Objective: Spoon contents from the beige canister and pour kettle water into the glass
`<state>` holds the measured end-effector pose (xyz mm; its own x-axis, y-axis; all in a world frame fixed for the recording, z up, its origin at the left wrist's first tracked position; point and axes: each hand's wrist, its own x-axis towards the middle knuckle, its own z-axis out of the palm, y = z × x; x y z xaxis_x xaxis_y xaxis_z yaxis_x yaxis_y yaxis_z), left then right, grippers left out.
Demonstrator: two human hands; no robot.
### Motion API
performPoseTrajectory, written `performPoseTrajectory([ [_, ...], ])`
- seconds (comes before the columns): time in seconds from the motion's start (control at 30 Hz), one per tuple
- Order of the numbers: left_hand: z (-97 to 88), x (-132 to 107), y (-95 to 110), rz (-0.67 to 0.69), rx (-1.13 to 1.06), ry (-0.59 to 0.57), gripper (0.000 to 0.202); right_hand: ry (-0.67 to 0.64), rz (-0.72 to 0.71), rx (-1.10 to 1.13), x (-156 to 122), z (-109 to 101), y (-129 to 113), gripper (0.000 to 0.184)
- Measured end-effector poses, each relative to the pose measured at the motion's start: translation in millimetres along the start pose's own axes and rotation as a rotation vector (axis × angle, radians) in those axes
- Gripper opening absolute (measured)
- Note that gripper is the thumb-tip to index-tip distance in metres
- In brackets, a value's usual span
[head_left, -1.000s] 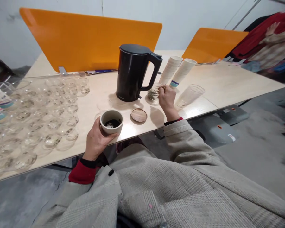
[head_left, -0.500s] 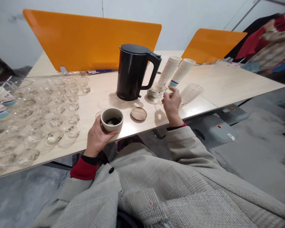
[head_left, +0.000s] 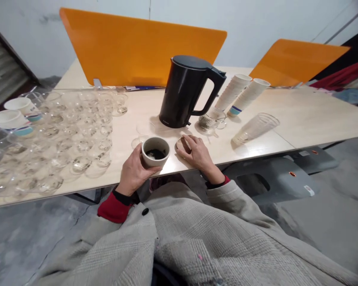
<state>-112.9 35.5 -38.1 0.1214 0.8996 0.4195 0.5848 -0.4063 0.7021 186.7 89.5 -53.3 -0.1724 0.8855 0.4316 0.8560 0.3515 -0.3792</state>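
Observation:
My left hand (head_left: pixel 135 171) is wrapped around a pale ceramic cup (head_left: pixel 155 162), which has dark, loose contents at the bottom. To its right, my right hand (head_left: pixel 198 154) reaches over a small round wooden coaster (head_left: pixel 182 143), its thumb and fingers closed about the disc's edges. The fingers hide part of the coaster, which still appears to lie on the table. Just behind this hand stands a ribbed glass cup (head_left: pixel 210 120) with a handle. The black electric kettle (head_left: pixel 179 95) is upright behind both hands.
Many small clear glasses (head_left: pixel 82 163) crowd the table's left side, with paper cups (head_left: pixel 10 121) among them. Two stacks of paper cups (head_left: pixel 234 92) lean behind the kettle's handle. A stack of clear plastic cups (head_left: pixel 255 129) lies to the right. Orange dividers (head_left: pixel 137 49) stand behind.
My right hand has left the ribbed glass cup and come left and nearer, onto the wooden coaster. My left hand still holds the ceramic cup. The whole view has shifted left.

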Motion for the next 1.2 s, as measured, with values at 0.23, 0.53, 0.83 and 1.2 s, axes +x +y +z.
performPoseTrajectory([
  [0.23, 14.5, -10.1, 6.9, -0.011, -0.016, -0.009, 0.102, 0.204, -0.101, 0.256, -2.5, -32.5, -46.1, 0.061],
  [0.53, 23.2, -14.4, 8.4, 0.009, -0.009, 0.009, 0.103, -0.009, -0.351, 0.064, 5.9, -46.0, -120.1, 0.068],
  [0.83, 23.9, -14.4, 8.3, 0.032, -0.009, 0.001, 0.094, -0.181, -0.355, 0.010, 6.6, -33.9, -127.2, 0.070],
  [1.2, 18.5, -13.6, -0.2, 0.104, 0.018, -0.039, 0.098, -0.037, -0.330, 0.149, 6.5, -20.9, -115.4, 0.077],
])
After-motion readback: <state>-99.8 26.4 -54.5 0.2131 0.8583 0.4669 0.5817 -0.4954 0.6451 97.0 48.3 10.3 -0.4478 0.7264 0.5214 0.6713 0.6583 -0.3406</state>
